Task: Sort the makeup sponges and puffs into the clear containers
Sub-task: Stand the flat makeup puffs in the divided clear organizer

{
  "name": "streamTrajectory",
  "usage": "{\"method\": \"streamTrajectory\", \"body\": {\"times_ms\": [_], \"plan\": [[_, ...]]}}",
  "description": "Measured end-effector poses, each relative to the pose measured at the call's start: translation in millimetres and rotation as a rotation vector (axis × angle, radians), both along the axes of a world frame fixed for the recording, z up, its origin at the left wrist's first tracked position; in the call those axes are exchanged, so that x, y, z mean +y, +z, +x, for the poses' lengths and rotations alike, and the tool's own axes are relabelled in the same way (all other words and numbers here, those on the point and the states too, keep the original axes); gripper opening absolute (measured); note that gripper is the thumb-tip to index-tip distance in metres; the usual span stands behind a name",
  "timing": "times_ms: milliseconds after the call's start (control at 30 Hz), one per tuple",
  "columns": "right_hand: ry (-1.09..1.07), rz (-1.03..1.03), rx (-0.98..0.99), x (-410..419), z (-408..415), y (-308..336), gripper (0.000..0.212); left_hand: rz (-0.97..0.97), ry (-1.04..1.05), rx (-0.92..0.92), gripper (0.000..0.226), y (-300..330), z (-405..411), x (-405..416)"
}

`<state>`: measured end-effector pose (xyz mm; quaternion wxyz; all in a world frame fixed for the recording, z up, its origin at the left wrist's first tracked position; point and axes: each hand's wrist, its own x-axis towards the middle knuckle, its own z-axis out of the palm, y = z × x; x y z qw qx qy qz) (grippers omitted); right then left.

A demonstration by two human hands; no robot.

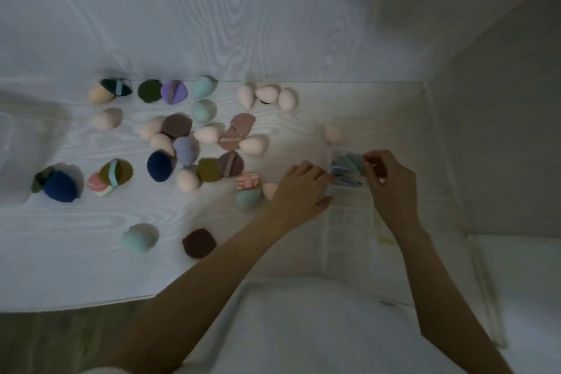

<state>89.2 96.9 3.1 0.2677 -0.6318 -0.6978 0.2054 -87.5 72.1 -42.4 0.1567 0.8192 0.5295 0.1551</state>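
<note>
Seen from above, a white wood-grain surface [273, 237] is scattered with makeup sponges and puffs, and the sorting appears to be at an early stage. Only a few pale blue puffs [346, 165] are seen standing on edge in the far compartment of a clear container [349, 222], which lies to the right, in front of the person. The near part of the container looks empty, though its transparent walls are hard to make out.

Most of the items are left on the surface to the left. Among them can be counted a trio of pink egg-shaped sponges [267, 96] near the back edge, a purple puff [173, 92], two teal sponges [205, 99] one behind the other, a navy puff [160, 165], brown and olive puffs in a central cluster [209, 149], another navy puff [60, 185] at far left, a dark brown puff [198, 243] and a teal sponge [139, 237] nearest the person. One lone pink sponge [333, 133] lies just behind the container.

The left hand [299, 188] is rested against the container's left wall, fingers loosely curled; whether anything is held cannot be told. The right hand [390, 182] is held over the container's right side, its fingertips pinched on the edge of the blue puffs, as if they were being pressed into place.
</note>
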Motion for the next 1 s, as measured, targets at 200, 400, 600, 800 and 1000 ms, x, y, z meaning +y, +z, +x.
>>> {"method": "streamTrajectory", "body": {"times_ms": [200,400,600,800,1000], "plan": [[-0.075,0.022,0.014,-16,39,-5,0.009,0.040,0.023,0.138,0.036,7,40,12],[0.057,0.027,-0.050,-7,39,-16,0.003,0.094,0.045,0.232,0.023,3,48,16],[0.229,0.135,-0.396,11,28,-35,0.006,0.175,0.072,0.148,0.011,-4,47,13],[0.330,0.107,-0.544,22,25,-32,0.012,0.208,0.080,0.133,0.029,-10,44,12],[0.332,0.125,-0.530,18,25,-37,0.011,0.141,0.060,0.116,0.032,-11,39,8]]}}
